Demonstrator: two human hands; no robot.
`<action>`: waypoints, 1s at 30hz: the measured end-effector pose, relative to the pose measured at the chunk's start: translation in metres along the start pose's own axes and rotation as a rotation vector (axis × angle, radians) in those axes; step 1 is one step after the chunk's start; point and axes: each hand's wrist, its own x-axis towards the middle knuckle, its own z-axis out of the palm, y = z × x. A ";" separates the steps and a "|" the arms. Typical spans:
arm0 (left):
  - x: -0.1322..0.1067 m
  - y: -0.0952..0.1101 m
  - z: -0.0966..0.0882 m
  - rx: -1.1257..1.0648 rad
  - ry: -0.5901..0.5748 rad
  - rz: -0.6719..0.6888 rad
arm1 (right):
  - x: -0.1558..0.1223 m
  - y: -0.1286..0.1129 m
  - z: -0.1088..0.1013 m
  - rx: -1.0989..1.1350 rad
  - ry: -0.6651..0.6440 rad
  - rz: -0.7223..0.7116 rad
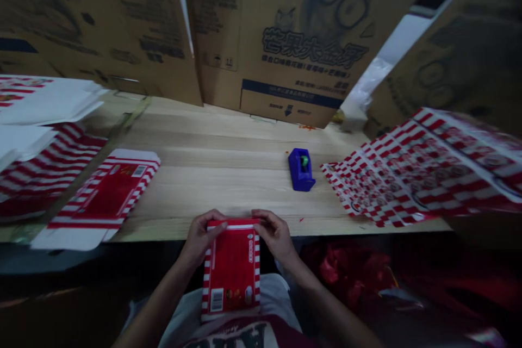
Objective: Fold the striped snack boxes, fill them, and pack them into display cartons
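A red and white striped carton (231,266) with a barcode rests against my lap at the table's front edge. My left hand (206,234) grips its upper left corner, thumb on the front face. At the upper right corner, my right hand (274,232) pinches the same carton. Its back side is hidden from view. To the left lies a flat, unfolded carton blank (110,187) in the same red and white pattern, partly over the table edge. A blue tape dispenser (300,169) stands on the table ahead of my right hand.
Stacked printed sheets (44,99) and striped blanks (49,160) sit at the left. On the right, striped packed goods (424,168) spread to the table edge. Large cardboard boxes (285,38) line the back. Red plastic material (346,272) lies below the table at right.
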 end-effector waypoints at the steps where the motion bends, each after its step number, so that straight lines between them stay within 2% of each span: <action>1: 0.001 0.001 0.000 0.005 0.017 -0.006 | 0.009 0.000 -0.011 -0.030 0.053 -0.017; 6: 0.007 0.000 0.001 0.009 0.001 -0.025 | 0.068 -0.004 -0.104 -0.273 0.621 -0.090; 8: 0.007 0.000 0.003 0.013 -0.008 -0.010 | 0.089 -0.003 -0.134 -0.334 0.710 -0.050; 10: 0.007 0.001 0.005 0.007 -0.005 0.000 | 0.103 0.002 -0.151 -0.336 0.670 -0.001; 12: 0.007 0.003 0.006 0.012 0.003 0.012 | 0.111 0.007 -0.156 -0.313 0.607 0.030; 14: 0.007 0.005 0.006 0.029 0.014 0.025 | 0.114 0.013 -0.153 -0.281 0.601 0.039; 23: 0.008 0.005 0.000 0.019 0.021 0.014 | 0.107 0.034 -0.131 -0.044 0.811 -0.006; 30: 0.010 0.004 0.002 -0.018 0.049 -0.045 | 0.087 0.031 -0.129 0.056 0.777 -0.032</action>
